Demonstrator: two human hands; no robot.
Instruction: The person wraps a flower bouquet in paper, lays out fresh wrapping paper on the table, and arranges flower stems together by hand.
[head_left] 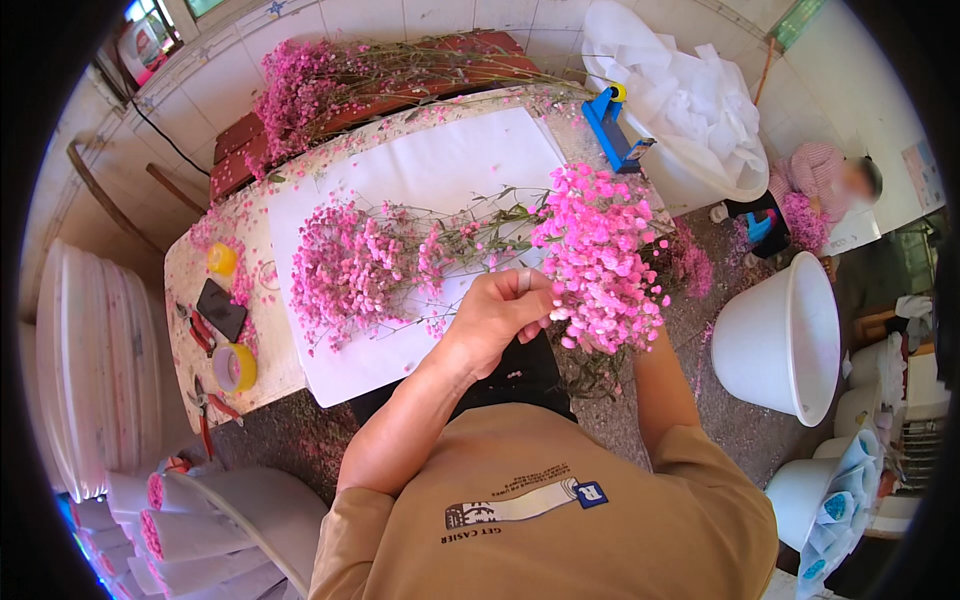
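A full bunch of pink baby's breath [605, 260] is held up over the right part of the table's front edge. My left hand [505, 312], with a ring on one finger, is closed at the bunch's left side, its thumb and fingertips pinched on the small blossoms. My right forearm [665, 385] rises behind the bunch, and the blossoms hide that hand. More pink baby's breath [350, 265] lies on white paper sheets [440, 150] to the left, its green stems pointing toward the held bunch.
On the table's left sit a phone [221, 309], tape rolls [235, 367], red-handled pliers [201, 332] and cutters [212, 402]. A blue tape dispenser [612, 130] stands back right. White tubs [770, 340] flank the right; wrapped bouquets [190, 525] fill the lower left. Another person [815, 185] sits far right.
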